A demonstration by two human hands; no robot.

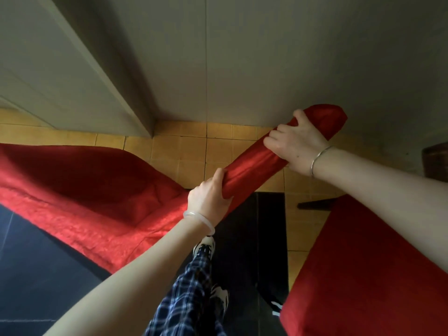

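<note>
A red satin quilt [80, 190] spreads across the left of the view, and one edge of it is bunched into a thick roll [257, 163] held up in the air. My left hand [208, 202] grips the lower end of that roll. My right hand [295, 144] grips it nearer the upper end, where a red corner [329, 120] sticks out past my fingers. Another stretch of red fabric [368, 275] hangs at the lower right under my right forearm.
A grey wall [266, 57] and a pale door or panel [48, 57] stand ahead. The floor has yellow tiles [189, 146] by the wall and black tiles [257, 238] below. My plaid-trousered legs and patterned shoes [203, 248] stand on it. Dark wooden furniture [434, 163] sits at the right edge.
</note>
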